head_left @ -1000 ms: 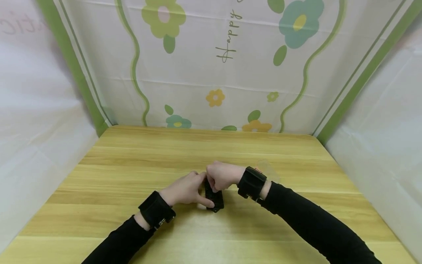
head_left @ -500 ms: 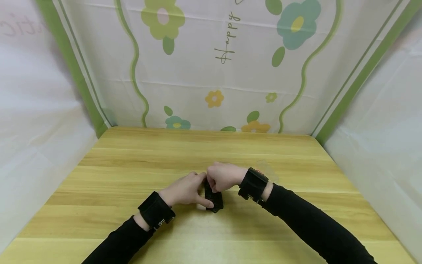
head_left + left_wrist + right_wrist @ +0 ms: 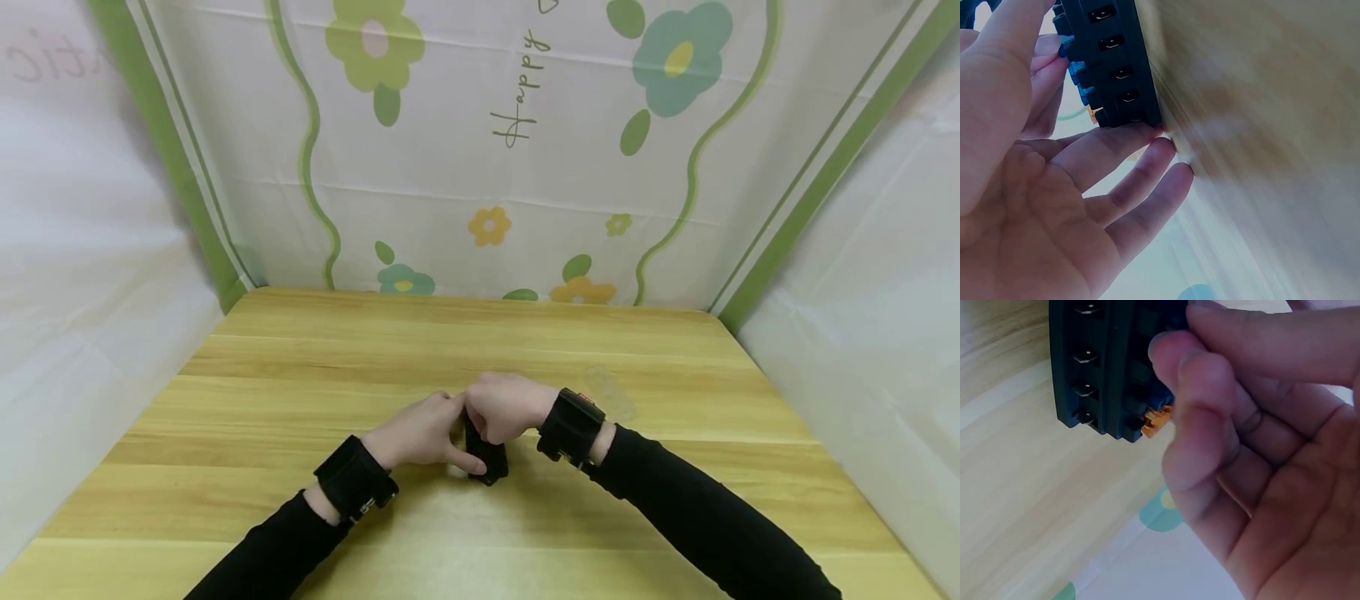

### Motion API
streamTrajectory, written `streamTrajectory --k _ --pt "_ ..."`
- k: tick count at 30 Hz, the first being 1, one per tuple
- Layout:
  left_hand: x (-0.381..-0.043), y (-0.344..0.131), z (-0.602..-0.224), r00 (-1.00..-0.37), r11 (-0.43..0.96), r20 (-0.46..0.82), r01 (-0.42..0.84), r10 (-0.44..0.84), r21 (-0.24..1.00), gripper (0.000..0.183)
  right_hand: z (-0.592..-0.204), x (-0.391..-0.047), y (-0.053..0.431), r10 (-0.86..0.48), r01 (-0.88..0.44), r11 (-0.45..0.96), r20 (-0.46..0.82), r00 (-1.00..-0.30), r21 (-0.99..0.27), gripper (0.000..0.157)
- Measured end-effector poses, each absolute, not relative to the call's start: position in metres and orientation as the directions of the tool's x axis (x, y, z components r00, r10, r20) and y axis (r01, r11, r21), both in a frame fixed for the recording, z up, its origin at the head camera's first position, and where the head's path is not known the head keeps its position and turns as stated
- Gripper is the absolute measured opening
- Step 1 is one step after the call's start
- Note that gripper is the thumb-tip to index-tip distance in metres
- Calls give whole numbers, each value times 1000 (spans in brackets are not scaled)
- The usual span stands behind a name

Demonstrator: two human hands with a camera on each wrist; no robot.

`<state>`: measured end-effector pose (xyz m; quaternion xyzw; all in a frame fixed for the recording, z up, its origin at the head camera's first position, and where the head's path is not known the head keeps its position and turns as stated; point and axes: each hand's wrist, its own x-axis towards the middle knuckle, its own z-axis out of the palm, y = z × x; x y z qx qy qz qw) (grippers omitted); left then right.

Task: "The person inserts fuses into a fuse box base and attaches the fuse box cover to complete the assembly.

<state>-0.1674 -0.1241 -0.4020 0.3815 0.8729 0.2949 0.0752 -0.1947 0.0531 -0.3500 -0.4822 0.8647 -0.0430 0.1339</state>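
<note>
A black fuse box (image 3: 492,463) with metal terminals along its sides stands on the table under both hands. My left hand (image 3: 422,433) holds it, thumb on the near end and forefinger at the far end. In the right wrist view, an orange blade fuse (image 3: 1157,420) and a blue blade fuse (image 3: 1161,400) sit in its slots near one end. My right hand (image 3: 512,407) bends over the top, its thumb and forefinger pinching at a blue fuse in the row. The fingertips hide most of that fuse.
A clear plastic cover (image 3: 609,392) lies on the wooden table (image 3: 300,333) beyond the right wrist. Something small and whitish (image 3: 456,472) shows beside the left thumb. A flower-printed cloth (image 3: 450,158) hangs behind the table, with white cloth at both sides.
My right hand has shifted very slightly left and downward over the fuse box, covering a little more of it. The left hand keeps its hold in the same place.
</note>
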Motion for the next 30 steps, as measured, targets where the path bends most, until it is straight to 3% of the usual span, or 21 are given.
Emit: streamTrajectory --k 8,23,30 --pt "-166 -124 -403 -708 545 79 605 701 581 55 -354 -188 57 -837 -813 547 -144 -528 -200 37" --pt "-167 -125 -404 -724 569 71 595 686 567 55 -353 -180 59 -866 -870 492 -119 -486 -26 42" --pt "-167 -126 -403 -725 576 71 599 685 556 56 -354 -180 62 -864 -868 496 -107 -492 -11 39"
